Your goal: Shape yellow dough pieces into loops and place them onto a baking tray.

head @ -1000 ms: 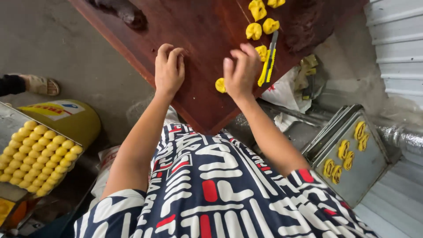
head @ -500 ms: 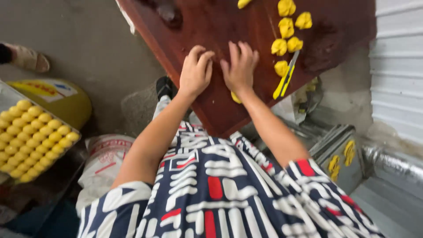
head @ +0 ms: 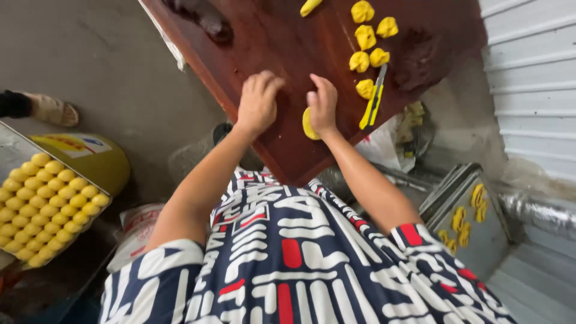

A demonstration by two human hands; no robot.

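Yellow soft dough piece point(head: 308, 124) sits pressed under my right hand point(head: 323, 105) on the dark wooden board point(head: 282, 54), my left hand point(head: 258, 102) curled beside it, grip unclear, while shaped yellow dough lumps point(head: 367, 45) wait beyond and a tray of round yellow balls point(head: 45, 204) looks finished.

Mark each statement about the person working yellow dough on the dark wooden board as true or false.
1. The right hand presses a flat yellow dough piece. True.
2. A yellow-handled utility knife lies on the dark wooden board. True.
3. The left hand holds the knife. False: it rests curled on the board.
4. The metal tray of round yellow dough balls sits on the board. False: it stands lower, to the person's left.
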